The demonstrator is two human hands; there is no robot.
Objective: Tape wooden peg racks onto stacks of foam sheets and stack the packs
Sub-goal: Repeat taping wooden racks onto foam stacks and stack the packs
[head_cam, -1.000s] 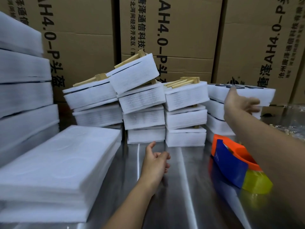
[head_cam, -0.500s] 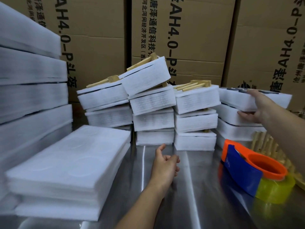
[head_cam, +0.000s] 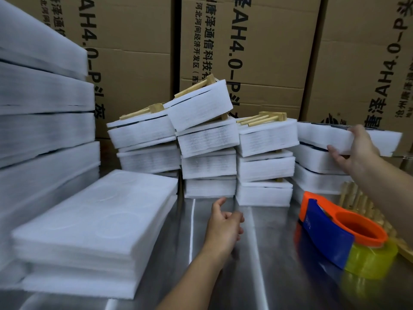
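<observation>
"AH4.0-P" and Chinese characters printed in black, sideways, on stacked cardboard boxes point(head_cam: 257, 52)

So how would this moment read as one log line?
right hand: gripping top foam pack | left hand: empty, above table | tape dispenser: idle

Under my bare left hand point(head_cam: 224, 227) the brushed stainless-steel table point(head_cam: 257, 253) gleams, smooth and streaky with reflections. My right hand point(head_cam: 355, 153) grips a white foam pack point(head_cam: 330, 137), soft, matt, finely layered at its edge. Pale wooden peg racks point(head_cam: 261, 118) look dry and unvarnished. The orange-and-blue plastic tape dispenser point(head_cam: 326, 231) shines; its yellowish tape roll point(head_cam: 371, 260) is glossy, translucent. Brown cardboard boxes point(head_cam: 245, 52) behind are dull and papery.
</observation>
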